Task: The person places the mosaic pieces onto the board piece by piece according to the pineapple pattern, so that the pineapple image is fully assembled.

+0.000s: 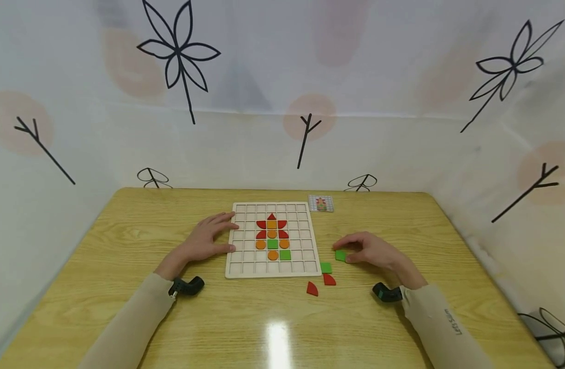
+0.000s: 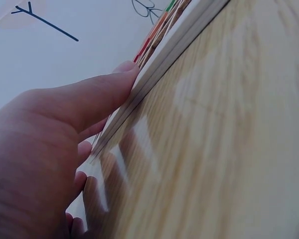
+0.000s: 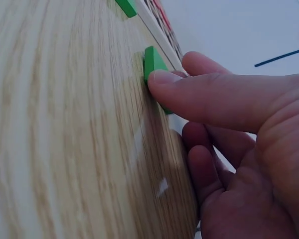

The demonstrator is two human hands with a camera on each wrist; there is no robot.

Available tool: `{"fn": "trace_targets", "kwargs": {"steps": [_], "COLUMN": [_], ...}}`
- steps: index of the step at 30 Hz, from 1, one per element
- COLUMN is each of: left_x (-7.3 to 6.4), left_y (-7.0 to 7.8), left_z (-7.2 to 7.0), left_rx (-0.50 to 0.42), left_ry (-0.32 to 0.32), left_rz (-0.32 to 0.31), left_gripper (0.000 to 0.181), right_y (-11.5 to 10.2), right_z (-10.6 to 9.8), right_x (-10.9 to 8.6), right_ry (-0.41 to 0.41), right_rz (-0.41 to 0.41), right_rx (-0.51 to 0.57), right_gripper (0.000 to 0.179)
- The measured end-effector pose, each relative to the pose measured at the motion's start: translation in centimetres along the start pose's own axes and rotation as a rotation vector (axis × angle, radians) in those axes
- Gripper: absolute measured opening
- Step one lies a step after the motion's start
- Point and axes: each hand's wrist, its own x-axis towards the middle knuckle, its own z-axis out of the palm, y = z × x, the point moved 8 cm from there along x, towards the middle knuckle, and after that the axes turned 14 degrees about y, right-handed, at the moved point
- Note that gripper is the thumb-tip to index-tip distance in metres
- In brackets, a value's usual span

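Observation:
A pale wooden grid board (image 1: 236, 261) lies on the table, bearing a figure of red, orange and green flat pieces. My left hand (image 1: 203, 241) rests at the board's left edge, fingers spread and fairly straight, with fingertips touching the rim; in the left wrist view the thumb (image 2: 104, 94) lies against that edge. To the right of the board, my right hand (image 1: 375, 249) pinches a green square tile (image 1: 340, 255) between thumb and fingers, close to the tabletop. The right wrist view shows the thumb pressed on this green tile (image 3: 152, 62).
Another green square (image 1: 326, 267) touches the board's lower right corner. Two red quarter-circle pieces (image 1: 312, 289) lie just below it. A small pattern card (image 1: 321, 203) sits beyond the board's top right corner. A patterned cloth wall (image 1: 245, 148) rises behind the table.

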Motion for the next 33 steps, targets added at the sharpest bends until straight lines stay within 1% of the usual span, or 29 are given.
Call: {"fn": "trace_targets", "kwargs": {"steps": [5,8,22,28,33], "left_x": [0.0,-0.1,-0.1,-0.1,0.0], "left_y": [0.0,0.0,0.1,0.1,0.1], "left_z": [0.1,0.1,-0.1,-0.1,-0.1], "left_rx": [0.000,0.001,0.012,0.009,0.005], "left_ry": [0.007,0.007,0.011,0.009,0.001], "left_rz": [0.004,0.004,0.011,0.007,0.002], "left_gripper": [0.058,0.057,0.058,0.058,0.059], "right_y": [-0.3,-0.4,-0.8,-1.3,-1.9], "right_z": [0.0,0.1,0.0,0.1,0.1], "right_x": [0.0,0.0,0.2,0.2,0.3], "right_ry": [0.019,0.025,0.062,0.074,0.104], "right_rz": [-0.031,-0.033,0.007,0.045,0.062], "right_rx": [0.010,0.013,-0.009,0.000,-0.010], "right_gripper": [0.031,0.029,0.018,0.012,0.011]}}
